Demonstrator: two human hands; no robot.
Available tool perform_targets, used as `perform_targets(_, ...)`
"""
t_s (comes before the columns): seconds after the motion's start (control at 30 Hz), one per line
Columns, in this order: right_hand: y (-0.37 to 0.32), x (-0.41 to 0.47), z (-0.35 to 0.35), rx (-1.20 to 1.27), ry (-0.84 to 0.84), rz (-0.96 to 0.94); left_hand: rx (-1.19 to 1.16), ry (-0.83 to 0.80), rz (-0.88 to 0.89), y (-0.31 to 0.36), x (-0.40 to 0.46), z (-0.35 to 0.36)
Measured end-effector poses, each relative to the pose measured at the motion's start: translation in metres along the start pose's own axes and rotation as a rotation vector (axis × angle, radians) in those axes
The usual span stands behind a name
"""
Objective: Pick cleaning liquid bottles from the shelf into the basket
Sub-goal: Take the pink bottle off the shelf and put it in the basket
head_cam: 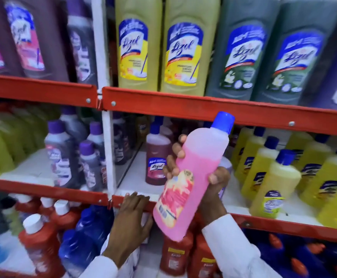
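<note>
Head view looks at red-edged shelves packed with cleaning liquid bottles. Right hand (213, 183) has its grip closed around a pink bottle (189, 181) with a blue cap (223, 122), fingers on the left side and thumb on the right; the bottle tilts with its cap up and to the right, clear of the shelf and in front of the middle shelf's red front edge (264, 222). Behind it, the white shelf floor shows an open patch between a dark red bottle (157, 159) at left and rows of yellow bottles (274, 183) at right. Left hand (131, 215) is open with fingers spread, holding nothing, fingertips resting on that same red edge just left of the pink bottle's base. Red bottles with white caps (35, 237) crowd the lower shelf.
</note>
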State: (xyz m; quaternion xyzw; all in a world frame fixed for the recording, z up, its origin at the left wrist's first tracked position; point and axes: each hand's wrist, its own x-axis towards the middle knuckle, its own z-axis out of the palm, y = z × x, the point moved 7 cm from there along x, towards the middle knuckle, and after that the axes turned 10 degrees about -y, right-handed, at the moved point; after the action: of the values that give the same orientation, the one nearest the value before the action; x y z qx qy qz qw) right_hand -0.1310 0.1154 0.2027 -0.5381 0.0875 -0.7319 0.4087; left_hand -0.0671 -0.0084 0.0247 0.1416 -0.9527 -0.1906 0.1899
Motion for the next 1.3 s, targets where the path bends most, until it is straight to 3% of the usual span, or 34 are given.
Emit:
perform_targets(0.1, -0.006, 0.000, 0.019, 0.125, -0.065, 0.006, -0.005, 0.000, 0.000, -0.003, 0.001, 0.000)
perform_targets(0.2, -0.017, -0.006, 0.021, 0.070, -0.023, 0.005, 0.009, 0.034, 0.014, -0.002, 0.002, -0.002)
perform_targets(0.3, -0.032, -0.028, 0.007, -0.244, 0.245, -0.013, 0.004, 0.055, 0.007, -0.003, 0.002, -0.003)
perform_targets(0.4, -0.051, -0.045, 0.007, -0.762, 0.539, -0.027, 0.005, 0.053, 0.004, -0.001, 0.001, -0.002)
perform_targets(0.5, -0.058, -0.050, 0.016, -1.030, 0.597, 0.020, -0.016, 0.049, -0.010, 0.000, -0.002, -0.002)
perform_targets(0.7, -0.067, -0.082, 0.018, -1.137, 0.607, 0.154, -0.223, 0.028, -0.031, 0.016, -0.010, -0.009)
perform_targets(0.8, -0.072, -0.108, 0.011, -1.141, 0.610, 0.244, -0.304, 0.000, 0.123, 0.059, -0.017, -0.014)
perform_targets(0.93, -0.072, -0.159, -0.003, -1.129, 0.643, 0.372, -0.472, -0.194, 0.289, 0.135, -0.038, 0.007)
perform_targets(1.1, -0.066, -0.235, -0.019, -1.141, 0.689, 0.520, -0.857, -0.284, 0.097, 0.177, -0.061, 0.073)
perform_targets(1.3, -0.051, -0.330, -0.045, -1.313, 0.655, 0.721, -0.859, -0.357, -0.125, 0.175, -0.099, 0.176)
